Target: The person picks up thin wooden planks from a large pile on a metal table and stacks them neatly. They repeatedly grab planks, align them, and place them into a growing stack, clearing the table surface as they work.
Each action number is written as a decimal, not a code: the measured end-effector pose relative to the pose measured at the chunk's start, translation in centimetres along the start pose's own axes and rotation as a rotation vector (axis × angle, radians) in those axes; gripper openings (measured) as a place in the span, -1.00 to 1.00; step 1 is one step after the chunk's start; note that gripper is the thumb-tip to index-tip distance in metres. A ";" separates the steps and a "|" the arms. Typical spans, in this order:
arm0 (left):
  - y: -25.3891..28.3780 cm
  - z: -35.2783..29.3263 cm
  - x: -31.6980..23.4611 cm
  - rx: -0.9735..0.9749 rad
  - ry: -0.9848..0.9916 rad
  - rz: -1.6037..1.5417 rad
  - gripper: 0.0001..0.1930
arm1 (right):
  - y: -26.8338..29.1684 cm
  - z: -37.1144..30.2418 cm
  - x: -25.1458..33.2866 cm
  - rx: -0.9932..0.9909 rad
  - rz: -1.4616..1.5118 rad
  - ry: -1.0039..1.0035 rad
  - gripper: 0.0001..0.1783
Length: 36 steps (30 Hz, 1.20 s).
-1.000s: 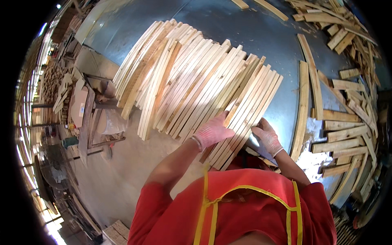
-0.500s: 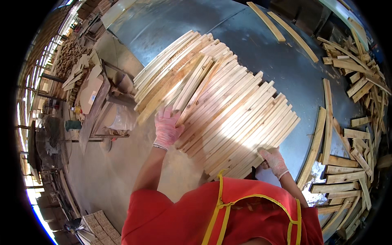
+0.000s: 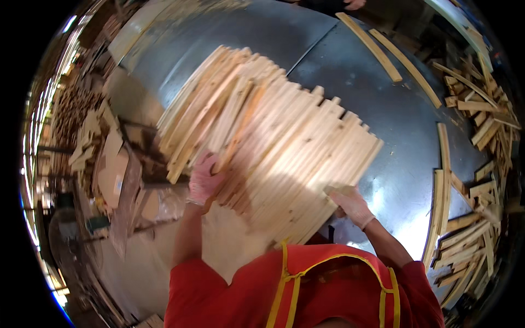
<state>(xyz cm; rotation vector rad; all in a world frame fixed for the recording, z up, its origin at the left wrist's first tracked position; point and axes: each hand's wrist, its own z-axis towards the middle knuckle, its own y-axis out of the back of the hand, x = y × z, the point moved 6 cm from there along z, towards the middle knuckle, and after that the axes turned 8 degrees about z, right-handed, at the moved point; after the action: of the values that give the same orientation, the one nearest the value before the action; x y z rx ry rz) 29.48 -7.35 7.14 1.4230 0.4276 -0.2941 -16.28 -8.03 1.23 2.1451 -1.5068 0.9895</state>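
Closest, red clothing (image 3: pixel 313 253) with yellow edging, right up behind the near ends of the wood. Just beyond, the gloved right hand (image 3: pixel 351 205) at the right edge of a broad row of sticks (image 3: pixel 306 156): thumb over the top, fingers folded at the side, seemingly pinching the outermost stick, likely to brace that open side against spreading. Over to the left, the gloved left hand (image 3: pixel 204 178) at the near ends of some loose sticks (image 3: pixel 234 117), aslant on top of the row; fingers curved, but too blurred to tell whether squeezing or merely resting. Probably placed there for easy reach. Underneath, packed side by side, apparently for mutual support, with far ends uneven. Past the row, a dark table (image 3: pixel 399 128). Off to the right, long strips (image 3: pixel 444 156), apart from the row, then a jumbled heap of wood (image 3: pixel 465 246), perhaps set aside for working room. Farthest, two more long boards (image 3: pixel 369 46) and, at the upper edge, another person's hand (image 3: pixel 355 4), grip impossible to tell.
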 end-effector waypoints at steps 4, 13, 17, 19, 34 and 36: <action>2.1 2.2 8.4 -0.148 -0.118 0.217 -0.48 | -4.4 6.4 3.3 0.093 -0.327 0.222 -0.48; -7.0 5.0 -10.0 0.286 0.383 -1.047 -0.76 | -5.1 0.4 6.7 0.209 0.368 0.162 -0.19; -14.9 4.1 -24.9 0.472 0.358 -1.125 -0.56 | -5.1 -3.4 4.9 0.438 0.736 0.127 -0.37; -16.2 6.4 -27.7 0.394 0.066 -0.940 -0.54 | -0.7 -3.1 4.5 0.154 0.701 0.157 -0.39; -19.9 9.6 -23.2 -0.093 -0.321 0.429 -0.38 | 54.7 1.1 25.7 -1.099 0.031 0.691 -0.17; -19.0 9.8 -23.7 -0.037 -0.302 0.431 -0.36 | 50.4 10.3 24.8 -1.047 -0.821 0.391 -0.13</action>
<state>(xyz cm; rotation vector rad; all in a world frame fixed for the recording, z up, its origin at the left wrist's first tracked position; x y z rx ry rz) 1.05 -20.92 1.97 1.3684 -0.1222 -0.1442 -54.13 -50.60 5.68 1.4067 -0.5735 0.1851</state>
